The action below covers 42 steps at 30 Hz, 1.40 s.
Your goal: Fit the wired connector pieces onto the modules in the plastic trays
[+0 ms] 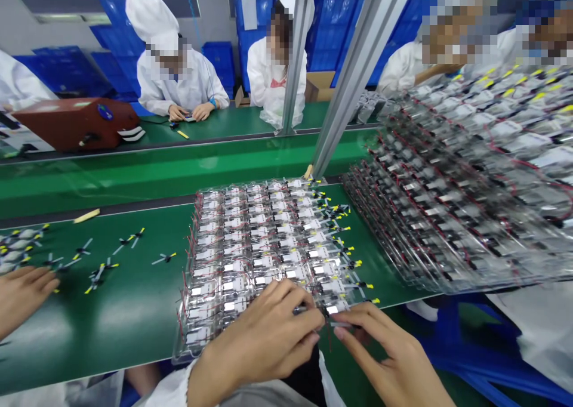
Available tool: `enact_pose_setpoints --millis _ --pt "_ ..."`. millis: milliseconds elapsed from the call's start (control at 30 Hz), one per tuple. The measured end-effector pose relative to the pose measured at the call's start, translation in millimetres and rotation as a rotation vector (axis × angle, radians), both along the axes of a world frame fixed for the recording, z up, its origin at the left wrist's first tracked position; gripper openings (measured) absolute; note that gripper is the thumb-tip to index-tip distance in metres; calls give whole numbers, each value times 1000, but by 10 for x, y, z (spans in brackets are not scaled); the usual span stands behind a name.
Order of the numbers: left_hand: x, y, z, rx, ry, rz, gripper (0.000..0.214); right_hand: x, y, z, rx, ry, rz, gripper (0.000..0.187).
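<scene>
A clear plastic tray (176, 350) lies in front of me, with rows of small white-topped parts, thin red wires and yellow tips along its right side. At the tray's near right corner, my left hand (264, 335) has thumb and fingers pinched together; what they hold is hidden. Close beside it, my right hand (389, 353) pinches a small part with a grey strip (340, 324) between thumb and forefinger. A dark piece sits between both sets of fingertips, and a thin red wire hangs below it.
Stacked clear trays (430, 204) rise at right. Loose black parts with yellow tips (101, 274) are scattered on the green table (129, 329) at left, near another person's hand (24, 296). A metal post (349, 67) stands behind the tray. Co-workers in white sit across.
</scene>
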<state>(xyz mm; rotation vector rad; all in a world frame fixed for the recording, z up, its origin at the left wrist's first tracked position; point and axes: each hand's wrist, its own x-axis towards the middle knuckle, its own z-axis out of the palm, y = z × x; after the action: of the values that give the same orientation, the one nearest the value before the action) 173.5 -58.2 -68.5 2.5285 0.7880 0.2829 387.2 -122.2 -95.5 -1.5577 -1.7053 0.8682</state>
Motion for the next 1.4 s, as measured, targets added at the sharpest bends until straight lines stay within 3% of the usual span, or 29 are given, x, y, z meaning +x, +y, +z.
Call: enact_pose_setpoints --millis 400,933,1400 --pt "-33 -12 -63 -59 -46 63 20 -102 58 8 -22 0 16 27" --pt "-26 -74 -113 -32 -121 122 21 -164 76 61 -2 -12 -1 26" --pt "-33 -91 -135 13 -69 110 21 -200 84 13 -2 -1 5 24"
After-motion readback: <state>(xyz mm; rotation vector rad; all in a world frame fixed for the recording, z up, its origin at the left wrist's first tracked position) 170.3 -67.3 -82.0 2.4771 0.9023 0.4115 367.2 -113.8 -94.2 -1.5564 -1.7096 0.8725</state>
